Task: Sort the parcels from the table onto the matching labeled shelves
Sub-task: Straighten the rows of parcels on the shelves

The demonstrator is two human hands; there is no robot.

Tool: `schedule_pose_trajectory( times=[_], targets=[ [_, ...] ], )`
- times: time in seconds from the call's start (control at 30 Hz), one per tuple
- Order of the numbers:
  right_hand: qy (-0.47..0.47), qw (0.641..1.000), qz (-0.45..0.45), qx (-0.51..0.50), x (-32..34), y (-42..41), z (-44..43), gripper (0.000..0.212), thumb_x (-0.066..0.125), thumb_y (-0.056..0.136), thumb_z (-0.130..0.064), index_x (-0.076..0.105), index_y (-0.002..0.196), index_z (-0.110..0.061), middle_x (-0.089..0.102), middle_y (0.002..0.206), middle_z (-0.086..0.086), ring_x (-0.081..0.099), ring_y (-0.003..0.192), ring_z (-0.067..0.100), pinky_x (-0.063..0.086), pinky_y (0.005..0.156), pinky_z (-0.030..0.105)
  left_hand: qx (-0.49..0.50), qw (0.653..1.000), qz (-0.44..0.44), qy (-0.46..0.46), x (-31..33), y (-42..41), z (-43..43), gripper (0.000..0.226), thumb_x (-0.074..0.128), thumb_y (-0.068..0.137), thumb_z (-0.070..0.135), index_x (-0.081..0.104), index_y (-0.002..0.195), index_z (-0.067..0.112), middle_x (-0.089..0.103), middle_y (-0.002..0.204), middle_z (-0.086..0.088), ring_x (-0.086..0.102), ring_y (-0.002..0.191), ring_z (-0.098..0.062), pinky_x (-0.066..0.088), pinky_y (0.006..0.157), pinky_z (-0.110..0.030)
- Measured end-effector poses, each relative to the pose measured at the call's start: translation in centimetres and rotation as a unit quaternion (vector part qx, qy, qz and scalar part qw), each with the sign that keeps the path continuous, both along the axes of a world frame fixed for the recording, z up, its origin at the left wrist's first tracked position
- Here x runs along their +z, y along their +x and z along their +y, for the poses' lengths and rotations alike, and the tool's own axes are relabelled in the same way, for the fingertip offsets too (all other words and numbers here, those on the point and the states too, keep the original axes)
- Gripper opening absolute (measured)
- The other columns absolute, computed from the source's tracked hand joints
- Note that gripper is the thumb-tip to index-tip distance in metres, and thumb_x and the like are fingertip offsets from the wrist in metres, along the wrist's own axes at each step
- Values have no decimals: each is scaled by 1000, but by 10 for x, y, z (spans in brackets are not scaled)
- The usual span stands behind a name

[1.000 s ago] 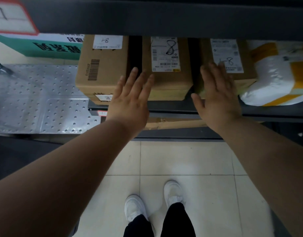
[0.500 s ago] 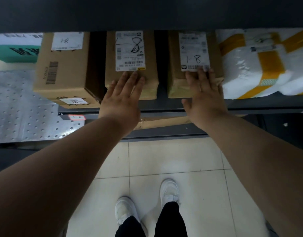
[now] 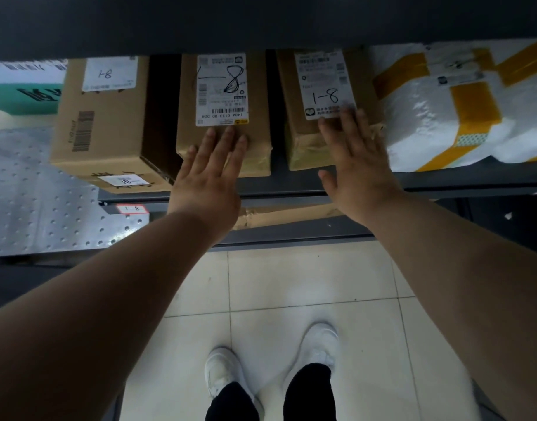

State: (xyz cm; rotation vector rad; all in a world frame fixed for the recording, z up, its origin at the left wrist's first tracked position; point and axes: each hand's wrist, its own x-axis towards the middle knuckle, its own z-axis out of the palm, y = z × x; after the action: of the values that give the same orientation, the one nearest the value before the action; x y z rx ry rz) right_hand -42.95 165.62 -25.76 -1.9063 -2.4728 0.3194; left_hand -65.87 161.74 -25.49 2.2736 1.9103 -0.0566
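Observation:
Three brown cardboard parcels marked 1-8 stand side by side on a dark shelf [image 3: 443, 180]. My left hand [image 3: 208, 174] lies flat, fingers apart, on the near end of the middle parcel [image 3: 224, 86]. My right hand [image 3: 358, 165] rests flat on the near end of the right parcel [image 3: 322, 77], its fingertips at the label. The left parcel [image 3: 106, 117] is bigger and untouched. A small tag reading 1-8 [image 3: 131, 209] is stuck on the shelf's front edge. Neither hand grips anything.
A white plastic-wrapped parcel with yellow tape [image 3: 461, 104] lies at the right on the same shelf. A dark shelf board [image 3: 261, 19] hangs low overhead. A studded metal plate [image 3: 42, 208] is at the left. Another cardboard parcel [image 3: 285, 215] shows on the shelf below. Tiled floor and my white shoes are underneath.
Both hands have moved forward onto the tops of the middle and right parcels. The view has shifted right, so the shelf contents sit further left in the frame.

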Motion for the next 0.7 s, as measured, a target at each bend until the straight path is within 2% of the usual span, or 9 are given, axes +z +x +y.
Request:
schedule_pose_trajectory(
  times=[0.13,0.2,0.3,0.5,0.7],
  targets=[
    [115,988,-33,-99,7,35,-13,76,47,93,-30,2,151,-12,-2,159,17,-4,146,32,-2,115,50,-23,1000,10,7,5,1,-4,77,39,96,24,-21,143,21,-21,157,-2,-19,144,-19,-10,117,-37],
    [132,979,-36,-149,9,60,-10,76,49,93,-31,5,151,-9,0,158,18,-2,146,34,0,115,53,-44,999,17,19,11,6,-1,76,38,96,25,-24,140,21,-26,151,1,-21,143,-17,-9,118,-38],
    [104,977,-29,-185,8,89,1,76,50,94,-32,4,152,-13,-2,159,16,-5,146,33,0,114,57,-55,998,19,17,19,30,5,73,33,97,24,-26,139,20,-30,149,2,-23,142,-16,-10,118,-38],
    [26,986,-25,-160,2,117,27,62,39,98,-38,7,151,-31,-2,160,5,-10,146,29,3,112,63,-49,999,-11,-17,19,100,24,74,32,97,24,-22,147,22,-24,157,1,-22,143,-16,-10,118,-37],
    [10,991,-28,-127,1,118,37,59,34,100,-38,7,152,-29,-2,160,5,-12,145,32,0,111,62,-50,998,17,-37,6,111,37,80,39,94,20,-20,148,23,-21,158,4,-19,145,-19,-4,119,-40]
  ],
)
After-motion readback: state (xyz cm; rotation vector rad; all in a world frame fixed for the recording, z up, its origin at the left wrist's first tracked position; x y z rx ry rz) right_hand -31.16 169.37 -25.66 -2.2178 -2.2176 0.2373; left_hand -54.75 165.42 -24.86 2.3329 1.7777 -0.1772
